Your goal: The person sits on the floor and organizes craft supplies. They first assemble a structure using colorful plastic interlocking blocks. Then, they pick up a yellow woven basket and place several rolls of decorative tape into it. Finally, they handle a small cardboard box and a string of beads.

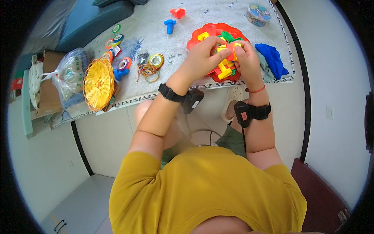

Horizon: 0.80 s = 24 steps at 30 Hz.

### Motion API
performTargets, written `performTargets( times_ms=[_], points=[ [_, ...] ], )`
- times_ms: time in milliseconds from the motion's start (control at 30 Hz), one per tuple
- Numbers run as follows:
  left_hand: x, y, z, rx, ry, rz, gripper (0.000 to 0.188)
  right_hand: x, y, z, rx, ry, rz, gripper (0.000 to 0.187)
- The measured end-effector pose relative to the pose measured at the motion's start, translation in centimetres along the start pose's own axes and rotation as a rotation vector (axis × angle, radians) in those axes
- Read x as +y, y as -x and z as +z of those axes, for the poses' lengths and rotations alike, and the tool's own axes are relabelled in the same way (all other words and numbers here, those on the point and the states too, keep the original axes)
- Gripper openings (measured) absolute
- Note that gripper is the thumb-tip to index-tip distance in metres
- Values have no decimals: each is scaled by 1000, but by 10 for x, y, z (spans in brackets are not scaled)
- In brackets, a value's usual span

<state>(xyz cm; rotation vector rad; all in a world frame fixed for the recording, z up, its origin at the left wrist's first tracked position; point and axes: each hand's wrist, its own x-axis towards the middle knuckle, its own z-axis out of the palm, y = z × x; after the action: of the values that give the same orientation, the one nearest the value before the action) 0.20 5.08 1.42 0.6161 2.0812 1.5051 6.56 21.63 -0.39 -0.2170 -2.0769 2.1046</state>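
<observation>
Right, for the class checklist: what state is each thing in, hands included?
Right hand, pinching a yellow toy piece
Left hand, fingers curled, grip partly hidden
Red tray, loaded with toy pieces
Blue bolt, lying outside the tray
Plastic bag, knotted shut
Yellow basket, tipped on edge
Blue cloth, crumpled
Clear tub, has contents; lid unclear

I see a mustard-yellow short-sleeved fabric shirt (210, 179), dark-green shorts (234, 141), boxy black strap-on wrist modules (193, 100), thin red cord bracelet (257, 90) right.

A pink label (244, 116) on the right wrist device (240, 108), a white label (196, 103) on the left one (190, 98), and green print (80, 71) on the clear bag (70, 80): all too small to read.
</observation>
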Motion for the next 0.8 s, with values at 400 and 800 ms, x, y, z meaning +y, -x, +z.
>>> performTargets(
  times_ms=[400, 800],
  points=[
    [-13, -3, 7, 207, -81, 466, 42, -7, 1, 5, -5, -19, 40, 24],
    [-8, -3, 16, 244, -181, 560, 42, -2, 0, 1, -25, -37, 3, 28]
  ],
)
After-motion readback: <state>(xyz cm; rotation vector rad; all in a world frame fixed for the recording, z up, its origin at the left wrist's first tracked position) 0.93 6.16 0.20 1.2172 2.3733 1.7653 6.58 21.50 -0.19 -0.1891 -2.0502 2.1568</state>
